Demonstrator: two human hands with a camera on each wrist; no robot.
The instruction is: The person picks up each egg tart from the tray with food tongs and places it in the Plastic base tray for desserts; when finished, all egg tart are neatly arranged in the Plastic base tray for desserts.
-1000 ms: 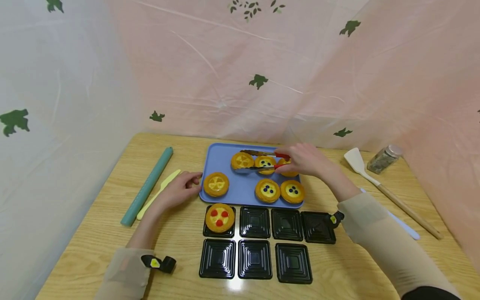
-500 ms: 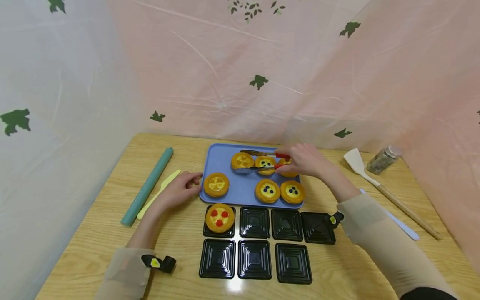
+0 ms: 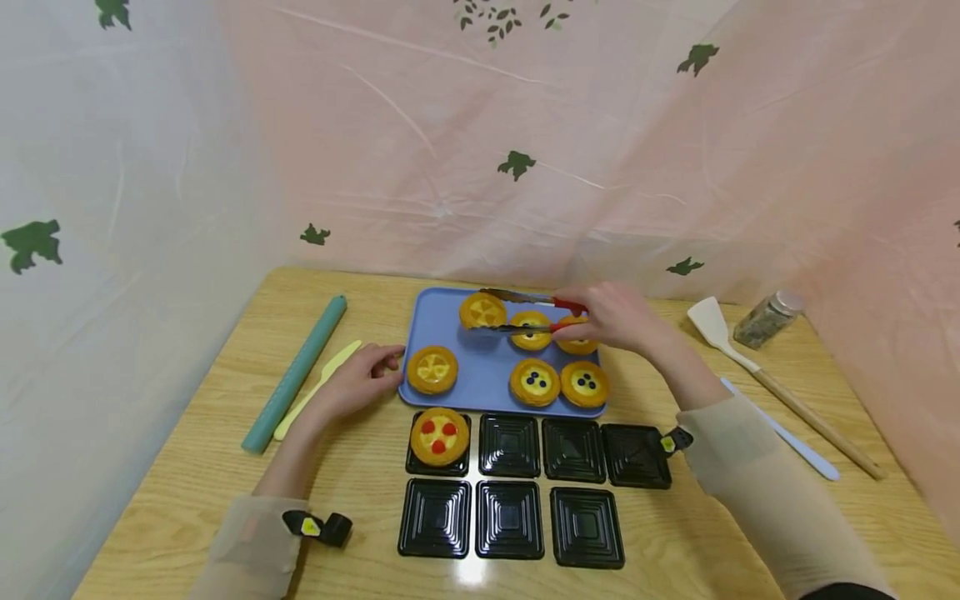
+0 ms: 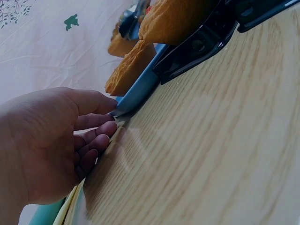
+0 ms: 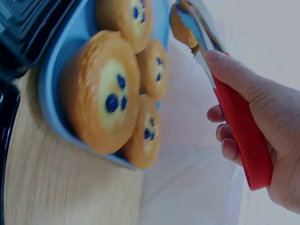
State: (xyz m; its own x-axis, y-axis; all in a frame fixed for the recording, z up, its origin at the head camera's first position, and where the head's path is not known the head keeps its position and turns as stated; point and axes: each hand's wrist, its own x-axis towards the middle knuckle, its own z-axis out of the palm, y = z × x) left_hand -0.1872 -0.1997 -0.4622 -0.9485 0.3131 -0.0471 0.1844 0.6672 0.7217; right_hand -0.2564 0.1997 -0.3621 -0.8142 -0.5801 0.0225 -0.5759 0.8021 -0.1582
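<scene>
1. Head view shows the tart (image 3: 482,310) with yellow segments pinched between the tips of my tongs (image 3: 525,313), at the far left of the blue tray (image 3: 487,375).
2. My right hand (image 3: 611,317) is closed round the red handles of the tongs, fingers curled under and thumb on top; the right wrist view shows that grip (image 5: 262,140) with the metal arms reaching out to the tart (image 5: 180,26).
3. My left hand (image 3: 360,379) lies on the table (image 3: 360,483), fingers loosely bent, fingertips touching the tray's left edge (image 4: 136,93); it grips nothing.
4. Four more tarts sit on the tray beneath and beside the tongs, and another with yellow segments (image 3: 432,369) lies at the near left corner.
5. Just in front of the tray stand black square cups (image 3: 510,517) in two rows; the first holds a red-dotted tart (image 3: 438,435).
</scene>
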